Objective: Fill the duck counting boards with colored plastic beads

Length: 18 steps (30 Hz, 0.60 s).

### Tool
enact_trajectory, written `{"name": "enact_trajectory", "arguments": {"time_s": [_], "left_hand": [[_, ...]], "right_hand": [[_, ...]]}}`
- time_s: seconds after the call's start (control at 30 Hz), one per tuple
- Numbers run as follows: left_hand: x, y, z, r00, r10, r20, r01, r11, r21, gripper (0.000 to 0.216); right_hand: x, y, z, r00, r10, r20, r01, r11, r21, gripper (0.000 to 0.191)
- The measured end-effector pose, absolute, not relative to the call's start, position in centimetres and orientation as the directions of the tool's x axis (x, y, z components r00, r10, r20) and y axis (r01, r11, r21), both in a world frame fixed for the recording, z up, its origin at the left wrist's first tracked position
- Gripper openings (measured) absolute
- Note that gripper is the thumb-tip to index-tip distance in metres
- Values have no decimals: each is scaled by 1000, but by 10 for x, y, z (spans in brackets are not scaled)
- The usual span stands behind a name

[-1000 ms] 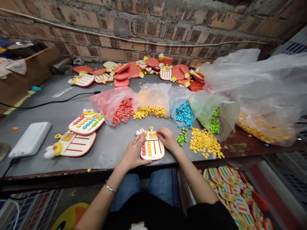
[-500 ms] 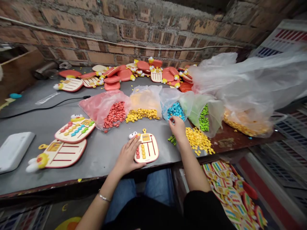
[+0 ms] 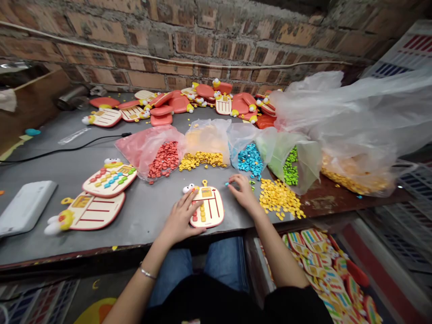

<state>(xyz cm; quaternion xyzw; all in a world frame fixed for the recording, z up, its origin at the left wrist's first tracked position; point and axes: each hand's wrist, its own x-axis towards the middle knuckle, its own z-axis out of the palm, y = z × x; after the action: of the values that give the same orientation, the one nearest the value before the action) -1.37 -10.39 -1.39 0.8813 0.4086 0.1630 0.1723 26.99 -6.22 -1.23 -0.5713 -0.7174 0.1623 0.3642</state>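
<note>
Left hand [image 3: 179, 220] lies spread on the duck-shaped bead board [image 3: 216, 209]; right hand [image 3: 243, 193], fingers loosely apart, rests just beside it.

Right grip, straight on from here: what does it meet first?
Probably the small blue piece lying just off the fingertips of the right grip. Beyond it, the heap of yellow pieces. Depth is unclear, so the gap to the blue piece is hard to judge.

1. Place: small assembly workshop.
2. Wall: bare brick [image 3: 216, 40].
3. Workbench [image 3: 141, 225]: grey top.
4. Bags [image 3: 205, 141]: coloured pieces, sorted by colour.
5. Toy boards [image 3: 320, 265]: heaped in quantity.
6. Crate [image 3: 394, 58]: plastic, stacked beside bench.
</note>
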Motion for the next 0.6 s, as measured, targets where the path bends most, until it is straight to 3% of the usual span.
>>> {"name": "enact_trajectory", "arguments": {"time_s": [0.17,0.33,0.6], "left_hand": [[-14,-103,-15,620,770,150,647,-610,458,74],[-14,-103,-15,629,763,153,628,-613,479,74],[-14,-103,-15,617,775,135,643,-596,481,79]], "right_hand": [[233,-60,-5,-272,953,134,684,289,-669,3],[225,-49,-6,-212,974,81,774,218,-595,9],[226,-47,-22,-223,967,125,397,207,-894,6]]}}
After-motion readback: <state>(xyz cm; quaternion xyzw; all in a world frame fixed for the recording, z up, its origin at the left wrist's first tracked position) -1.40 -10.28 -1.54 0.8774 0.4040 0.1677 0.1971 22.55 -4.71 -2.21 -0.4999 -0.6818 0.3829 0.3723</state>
